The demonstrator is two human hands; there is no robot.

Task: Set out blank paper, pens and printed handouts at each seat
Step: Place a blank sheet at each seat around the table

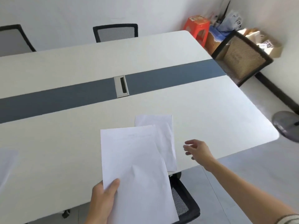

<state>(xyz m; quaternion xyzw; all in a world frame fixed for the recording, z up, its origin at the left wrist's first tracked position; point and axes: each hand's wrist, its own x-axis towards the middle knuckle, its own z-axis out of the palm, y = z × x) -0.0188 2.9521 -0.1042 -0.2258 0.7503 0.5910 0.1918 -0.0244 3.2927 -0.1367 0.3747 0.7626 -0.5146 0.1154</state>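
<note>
L hand [103, 198], near centre, pinches a held sheet [137, 167] at its near-left corner: thumb on top, fingers under & out of sight. The sheet is up off the table [210, 110], long side running near to far, w/ a soft crease by the grip. Faint print lines show at its far end; too pale to read. Can't tell if it's one page or several.

Second sheet [163, 126] lies flat on the table just beyond & right of the held one, which covers its left part. Its near end reaches the table's near edge.

R hand [197, 151] is right of that flat sheet, close but apart from it. Fingers loose & a bit spread, holding nothing. Can't tell if it touches the tabletop.

Third sheet [6, 165] lies at the far-left edge of view, cut off by the frame.

Grey strip [169, 75] runs left-right across the mid table, w/ a cable hatch [121, 86] set in it.

Near chair [184, 202] is tucked under the near edge, below the sheets. Two chairs [115, 32] on the far side, one end chair [241, 60] at the right. Red stool [197, 28] & boxes [265, 44] in the far-right corner.
</note>
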